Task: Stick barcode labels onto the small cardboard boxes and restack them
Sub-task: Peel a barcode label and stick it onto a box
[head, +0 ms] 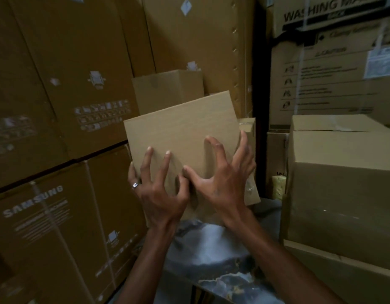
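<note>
Near the middle of the frame you are holding one small cardboard box [180, 137] up in front of you, tilted so its upper right corner is rising toward the stacked cartons behind. Your left hand [161, 189] is gripping its lower left part, fingers spread over the near face with the outer fingers curling round the left edge; a ring [135, 185] is showing on one finger. Your right hand [224, 183] is clamping the lower right part, fingers arched on the face and wrapping the right edge. Both thumbs are nearly meeting low on the face.

As for progress, no barcode label is showing on the face turned toward you, and no label sheet is in sight, so you are probably handling a box that is yet to be labelled, unless a label is sitting on a hidden side. Another plain box [167, 91] is standing just behind, upper centre, possibly part of the stack.

Your box is looking plain, flat-sided and uncrushed, with clean edges and no print on the visible face.
</note>
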Available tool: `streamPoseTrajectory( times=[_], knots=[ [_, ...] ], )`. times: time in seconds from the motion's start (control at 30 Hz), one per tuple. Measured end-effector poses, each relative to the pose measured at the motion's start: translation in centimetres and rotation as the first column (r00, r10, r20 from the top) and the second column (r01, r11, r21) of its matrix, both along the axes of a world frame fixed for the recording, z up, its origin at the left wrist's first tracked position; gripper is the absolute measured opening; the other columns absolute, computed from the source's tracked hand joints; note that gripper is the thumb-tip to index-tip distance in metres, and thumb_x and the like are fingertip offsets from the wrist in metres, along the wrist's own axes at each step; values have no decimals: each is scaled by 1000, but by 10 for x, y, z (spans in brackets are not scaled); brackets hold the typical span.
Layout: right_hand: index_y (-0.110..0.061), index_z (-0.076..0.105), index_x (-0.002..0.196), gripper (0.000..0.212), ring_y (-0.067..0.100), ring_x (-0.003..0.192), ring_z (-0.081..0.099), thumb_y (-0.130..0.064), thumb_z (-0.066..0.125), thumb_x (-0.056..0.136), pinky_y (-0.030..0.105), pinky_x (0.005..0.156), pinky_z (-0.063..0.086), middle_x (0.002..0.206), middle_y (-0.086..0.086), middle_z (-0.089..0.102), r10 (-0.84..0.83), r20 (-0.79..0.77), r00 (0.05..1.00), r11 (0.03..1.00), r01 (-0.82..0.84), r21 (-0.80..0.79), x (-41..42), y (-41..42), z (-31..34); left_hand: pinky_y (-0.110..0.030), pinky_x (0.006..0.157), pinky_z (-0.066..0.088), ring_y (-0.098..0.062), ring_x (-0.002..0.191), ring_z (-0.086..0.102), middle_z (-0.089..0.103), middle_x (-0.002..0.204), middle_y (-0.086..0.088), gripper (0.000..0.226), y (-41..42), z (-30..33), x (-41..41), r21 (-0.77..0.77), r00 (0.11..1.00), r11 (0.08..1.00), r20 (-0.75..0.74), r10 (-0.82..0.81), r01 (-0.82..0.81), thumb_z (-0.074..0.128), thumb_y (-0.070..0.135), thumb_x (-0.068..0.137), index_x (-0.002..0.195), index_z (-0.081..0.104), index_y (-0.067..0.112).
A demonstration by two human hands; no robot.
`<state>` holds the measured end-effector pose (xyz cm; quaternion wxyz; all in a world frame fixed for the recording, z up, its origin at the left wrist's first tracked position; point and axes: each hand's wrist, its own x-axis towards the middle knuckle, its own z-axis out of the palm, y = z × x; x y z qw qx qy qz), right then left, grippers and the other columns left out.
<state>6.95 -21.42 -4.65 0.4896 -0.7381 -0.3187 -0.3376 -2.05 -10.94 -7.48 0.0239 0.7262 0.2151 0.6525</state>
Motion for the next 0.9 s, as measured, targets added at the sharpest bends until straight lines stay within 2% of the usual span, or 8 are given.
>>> streamPoseTrajectory(
  times=[0.17,0.37,0.53,0.7,0.8,0.9],
  knots=[
    [-33,58,138,85,39,147,23,-74,72,65,55,114,28,163,22,17,-54,74,996,995,47,86,11,-10,28,-60,114,31,-36,142,42,46,155,-14,58,1,31,19,81,995,995,82,-65,58,68,30,77,135,66,20],
    [-31,56,143,86,39,148,23,-75,70,71,54,115,28,162,26,18,-148,205,968,978,112,177,16,-28,71,-61,117,27,-31,145,40,45,153,-21,59,-7,78,38,239,966,965,202,-161,111,70,20,75,134,66,13],
    [-25,54,146,90,40,147,26,-71,73,72,50,116,28,159,31,20,-232,271,934,940,144,308,27,-47,101,-64,116,27,-33,147,36,43,153,-24,58,-16,119,62,360,936,919,239,-260,163,68,18,78,135,65,12],
    [-24,53,146,92,41,147,26,-73,72,71,50,116,30,159,32,19,-314,273,909,914,210,348,53,-68,122,-61,115,28,-44,145,33,44,154,-18,58,-35,147,93,369,927,907,226,-298,202,67,25,77,135,66,20],
    [-24,52,147,93,40,147,26,-74,71,71,52,115,32,160,30,19,-361,263,895,893,251,372,72,-84,129,-59,115,28,-45,143,36,44,154,-16,57,-52,157,114,379,917,895,216,-335,238,68,26,77,134,67,22],
    [-23,55,145,89,39,148,25,-71,73,72,44,118,26,159,29,21,-382,270,884,870,246,427,89,-101,137,-56,117,27,-46,142,36,44,155,-14,57,-68,166,135,370,906,888,211,-367,273,68,27,77,134,67,25]
  ],
)
